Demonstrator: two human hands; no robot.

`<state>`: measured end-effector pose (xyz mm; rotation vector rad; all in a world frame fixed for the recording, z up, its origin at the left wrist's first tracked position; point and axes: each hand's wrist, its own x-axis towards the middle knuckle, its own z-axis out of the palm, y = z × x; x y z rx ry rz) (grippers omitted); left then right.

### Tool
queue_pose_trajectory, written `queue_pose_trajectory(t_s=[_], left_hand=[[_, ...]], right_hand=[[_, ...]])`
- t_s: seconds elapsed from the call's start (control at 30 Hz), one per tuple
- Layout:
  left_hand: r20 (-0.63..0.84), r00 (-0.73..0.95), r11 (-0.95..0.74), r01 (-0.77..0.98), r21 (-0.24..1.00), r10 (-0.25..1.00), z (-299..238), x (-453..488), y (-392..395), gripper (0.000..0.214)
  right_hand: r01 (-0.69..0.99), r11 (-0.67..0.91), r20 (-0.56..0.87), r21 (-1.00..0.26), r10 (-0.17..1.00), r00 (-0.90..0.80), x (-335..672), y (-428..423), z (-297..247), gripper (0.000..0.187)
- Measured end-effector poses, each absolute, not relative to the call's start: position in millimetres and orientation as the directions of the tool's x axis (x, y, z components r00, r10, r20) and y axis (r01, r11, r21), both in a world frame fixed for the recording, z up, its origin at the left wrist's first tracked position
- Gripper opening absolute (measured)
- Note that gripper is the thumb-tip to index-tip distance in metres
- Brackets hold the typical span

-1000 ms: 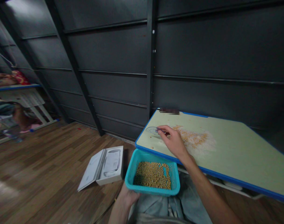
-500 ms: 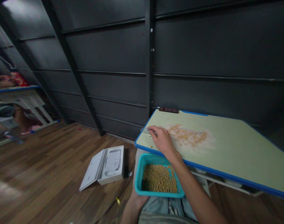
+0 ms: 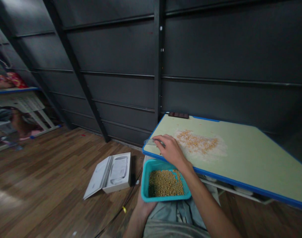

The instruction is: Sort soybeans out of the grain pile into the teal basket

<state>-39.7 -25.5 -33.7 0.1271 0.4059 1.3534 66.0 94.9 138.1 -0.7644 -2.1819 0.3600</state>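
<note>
My right hand [image 3: 169, 149] rests on the near left corner of a green table with a blue edge [image 3: 252, 155], fingers closed on a small clear plastic piece [image 3: 151, 142]. A scatter of yellow beans mixed with white grains [image 3: 199, 143] lies just right of that hand. Below the table edge, over my lap, my left hand [image 3: 144, 206] holds up a teal tray [image 3: 146, 180] filled with yellow beans; only its wrist and palm heel show under the tray.
An open white box [image 3: 111, 173] lies on the wooden floor to the left, with a thin cable and a yellow bit near it. A dark flat object [image 3: 178, 115] sits at the table's far edge against the dark panelled wall. Another low table and a person's leg [image 3: 18, 120] are far left.
My right hand slid with the clear piece from beside the beans toward the table's near left corner. The teal tray shifted right, closer under the table edge.
</note>
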Motion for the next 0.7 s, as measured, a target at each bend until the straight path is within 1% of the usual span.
queue_pose_trajectory(t_s=[0.1, 0.27, 0.43, 0.57, 0.7], left_hand=[[-0.277, 0.113, 0.188, -0.947, 0.260, 0.954, -42.8, -40.6, -20.2, 0.032], [-0.308, 0.090, 0.169, -0.956, 0.240, 0.947, -47.7, -41.6, -18.3, 0.032], [-0.286, 0.085, 0.156, -0.959, 0.236, 0.954, -40.7, -40.1, -20.9, 0.033], [-0.253, 0.118, 0.187, -0.946, 0.266, 0.960, -27.8, -37.4, -23.1, 0.030], [-0.252, 0.090, 0.160, -0.948, 0.274, 0.963, -14.6, -34.8, -24.2, 0.031]], right_hand=[[0.384, 0.791, 0.602, -0.476, 0.612, -0.513, 67.3, 91.8, 138.8, 0.021], [0.346, 0.787, 0.598, -0.510, 0.614, -0.516, 69.6, 87.2, 140.7, 0.023], [0.318, 0.775, 0.594, -0.546, 0.625, -0.506, 72.6, 83.3, 141.0, 0.022], [0.297, 0.766, 0.586, -0.570, 0.633, -0.506, 74.1, 81.7, 140.6, 0.021], [0.295, 0.753, 0.574, -0.588, 0.646, -0.503, 74.7, 80.3, 140.9, 0.019]])
